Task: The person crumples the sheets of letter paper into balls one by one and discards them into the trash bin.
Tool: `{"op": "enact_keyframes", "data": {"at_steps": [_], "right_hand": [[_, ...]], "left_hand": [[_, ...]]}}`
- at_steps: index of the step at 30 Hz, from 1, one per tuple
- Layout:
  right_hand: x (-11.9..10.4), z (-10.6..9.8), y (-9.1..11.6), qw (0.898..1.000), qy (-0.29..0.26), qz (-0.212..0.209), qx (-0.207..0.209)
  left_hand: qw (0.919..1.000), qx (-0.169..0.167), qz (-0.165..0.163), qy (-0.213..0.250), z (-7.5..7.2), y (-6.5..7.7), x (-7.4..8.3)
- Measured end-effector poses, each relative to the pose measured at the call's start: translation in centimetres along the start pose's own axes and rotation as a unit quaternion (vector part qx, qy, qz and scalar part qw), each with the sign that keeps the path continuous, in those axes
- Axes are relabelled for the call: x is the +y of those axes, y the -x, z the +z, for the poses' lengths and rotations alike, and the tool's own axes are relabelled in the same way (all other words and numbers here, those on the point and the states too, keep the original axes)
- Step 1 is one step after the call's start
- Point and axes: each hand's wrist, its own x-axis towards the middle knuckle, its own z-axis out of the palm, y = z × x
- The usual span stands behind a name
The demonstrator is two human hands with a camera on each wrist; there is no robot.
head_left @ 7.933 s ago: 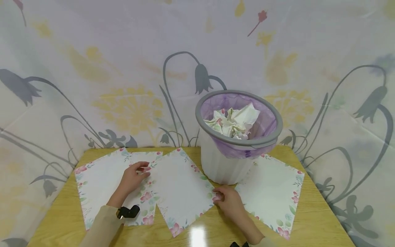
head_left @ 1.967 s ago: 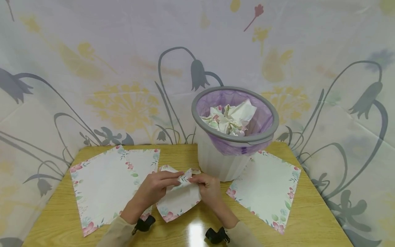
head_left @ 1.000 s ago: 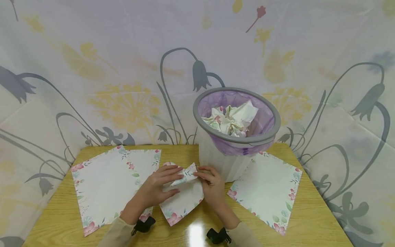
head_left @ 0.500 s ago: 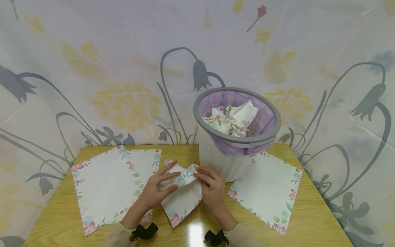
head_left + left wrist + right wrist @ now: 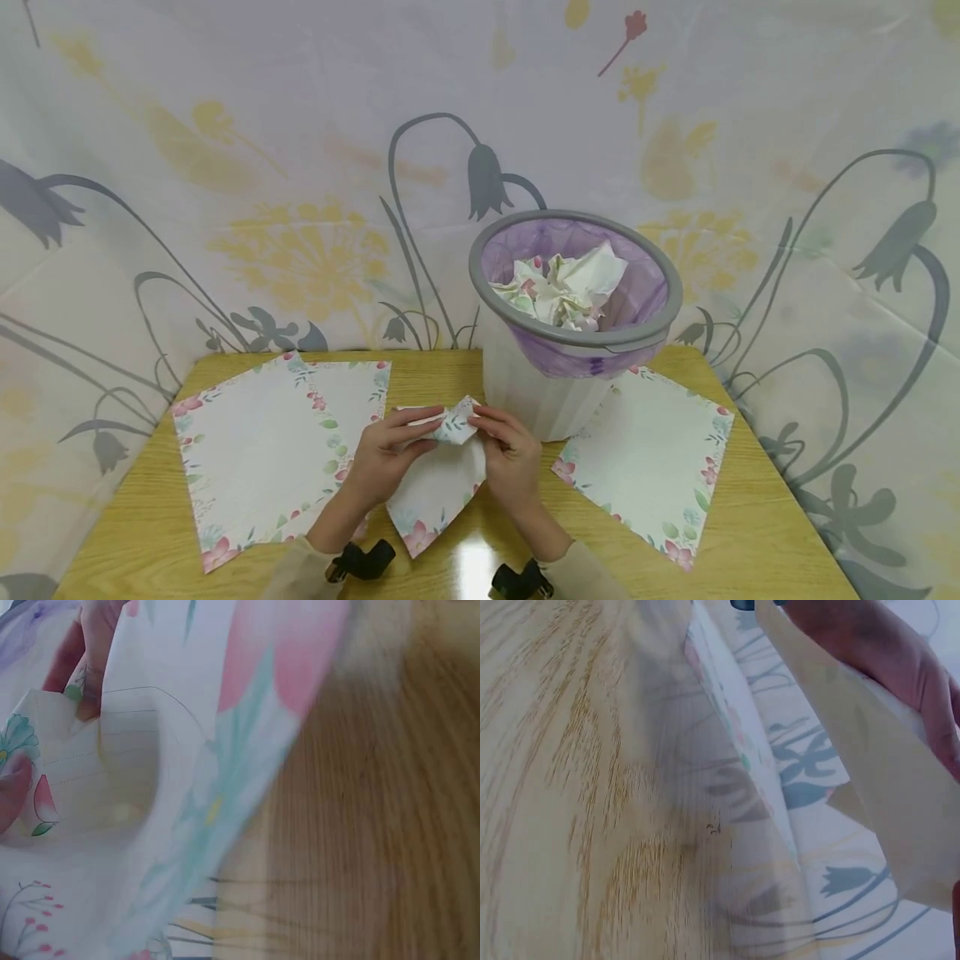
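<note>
Pinching with left hand (image 5: 381,462) and right hand (image 5: 512,467), both grips closed on far, folded-over edge of white paper sheet (image 5: 441,487) with pink-and-green floral border. Holding it over yellow-brown wooden desk (image 5: 750,521), just left and in front of white plastic bin (image 5: 525,392) with grey rim, purple liner. Seeing crumpled floral paper (image 5: 573,287) inside. Noting also overlapping flat floral sheets (image 5: 251,467) at left, single flat floral sheet (image 5: 648,462) at right.

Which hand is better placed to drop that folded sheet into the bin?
Likely the right hand: like the left hand, it holds the folded sheet, but it is closer to the bin in the head view.
</note>
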Motion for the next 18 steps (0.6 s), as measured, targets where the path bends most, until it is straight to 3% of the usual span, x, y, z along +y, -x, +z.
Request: {"op": "enact_keyframes", "data": {"at_steps": [3, 8, 13, 18], "right_hand": [[-1.6, -0.3, -0.6, 0.999, 0.002, 0.017, -0.027], [-3.3, -1.3, -1.5, 0.994, -0.01, 0.044, -0.102], [-2.3, -2.3, -1.8, 0.982, -0.034, 0.08, -0.165], [-0.4, -2.9, -1.7, 0.973, -0.02, 0.138, -0.182]], "left_hand": [[0.9998, 0.012, 0.013, -0.01, -0.2, -0.4, 0.1], [0.9993, 0.01, -0.006, -0.036, -0.8, -0.5, 0.1], [0.9988, 0.0, 0.008, -0.049, -1.4, -0.3, -0.1], [0.998, -0.022, 0.017, -0.058, -1.7, -0.3, -0.2]]}}
